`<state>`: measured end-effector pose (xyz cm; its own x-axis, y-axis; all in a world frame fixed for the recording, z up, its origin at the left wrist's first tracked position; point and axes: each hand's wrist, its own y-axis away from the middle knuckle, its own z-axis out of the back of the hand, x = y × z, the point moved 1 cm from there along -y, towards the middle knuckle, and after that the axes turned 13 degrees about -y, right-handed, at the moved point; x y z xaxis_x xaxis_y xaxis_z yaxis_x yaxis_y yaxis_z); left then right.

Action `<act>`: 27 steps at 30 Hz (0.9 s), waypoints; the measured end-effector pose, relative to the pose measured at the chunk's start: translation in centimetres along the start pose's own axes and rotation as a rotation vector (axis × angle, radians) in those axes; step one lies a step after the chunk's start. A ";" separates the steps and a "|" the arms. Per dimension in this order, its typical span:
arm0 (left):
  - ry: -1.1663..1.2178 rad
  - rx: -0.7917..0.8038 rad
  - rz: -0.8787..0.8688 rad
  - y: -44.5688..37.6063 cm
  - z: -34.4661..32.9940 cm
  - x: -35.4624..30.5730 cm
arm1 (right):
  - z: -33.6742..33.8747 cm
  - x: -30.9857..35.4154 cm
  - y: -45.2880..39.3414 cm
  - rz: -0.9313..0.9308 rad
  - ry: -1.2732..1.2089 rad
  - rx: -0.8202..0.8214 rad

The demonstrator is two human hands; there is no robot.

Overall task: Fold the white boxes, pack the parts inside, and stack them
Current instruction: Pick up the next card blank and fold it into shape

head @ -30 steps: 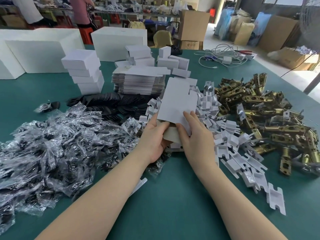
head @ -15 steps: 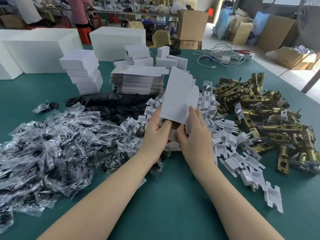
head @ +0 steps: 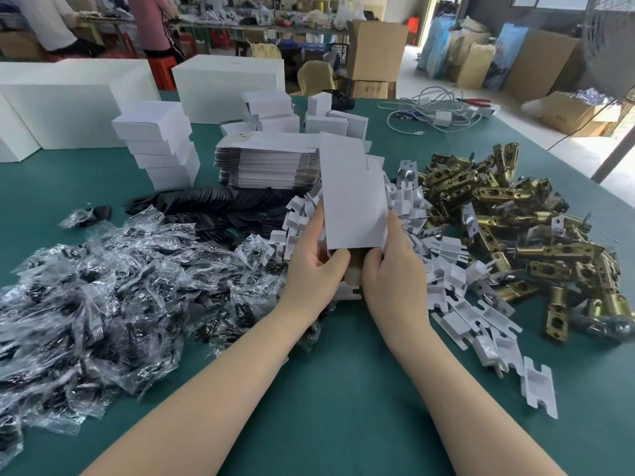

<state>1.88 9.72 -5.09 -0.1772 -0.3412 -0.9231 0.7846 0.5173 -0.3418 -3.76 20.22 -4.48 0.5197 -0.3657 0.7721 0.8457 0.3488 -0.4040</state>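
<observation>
- the unfolded white box (head: 352, 197) stands nearly upright above the green table (head: 343, 389), held between both hands; every place below is given from this box.
- the left hand (head: 314, 266) grips the box's lower left edge, fingers behind the card and thumb curled across the bottom corner.
- the right hand (head: 393, 269) grips the lower right edge, fingers laid up along the side and thumb bent in under the bottom edge, where brown inner card shows.
- just behind the box, to its left, lies a stack of flat box blanks (head: 268, 163).
- farther left of that stack stands a pile of folded white boxes (head: 158, 146); more folded boxes (head: 271, 109) sit behind the blanks.
- to the box's right and below it spreads a heap of white plastic inserts (head: 446, 269), and beyond them, farther right, a heap of brass latches (head: 515, 214).
- to the box's left lies a row of black plates (head: 213, 207), and nearer the person a big heap of clear plastic bags (head: 113, 297) with dark parts inside.
- far behind the box to the right lie white cables (head: 436, 108).
</observation>
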 end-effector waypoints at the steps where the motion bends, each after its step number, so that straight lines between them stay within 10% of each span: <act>1: -0.008 -0.001 -0.001 0.0 0.0 0.1 | 0.1 0.0 0.0 0.013 0.008 0.000; 27: -0.306 0.036 -0.006 0.4 -0.4 -0.2 | 0.2 0.8 0.9 -0.071 -0.591 -0.099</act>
<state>1.94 10.34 -5.07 0.0011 -0.5678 -0.8232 0.8054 0.4884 -0.3358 -2.59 20.49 -4.15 0.3299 0.1659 0.9293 0.8978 0.2491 -0.3631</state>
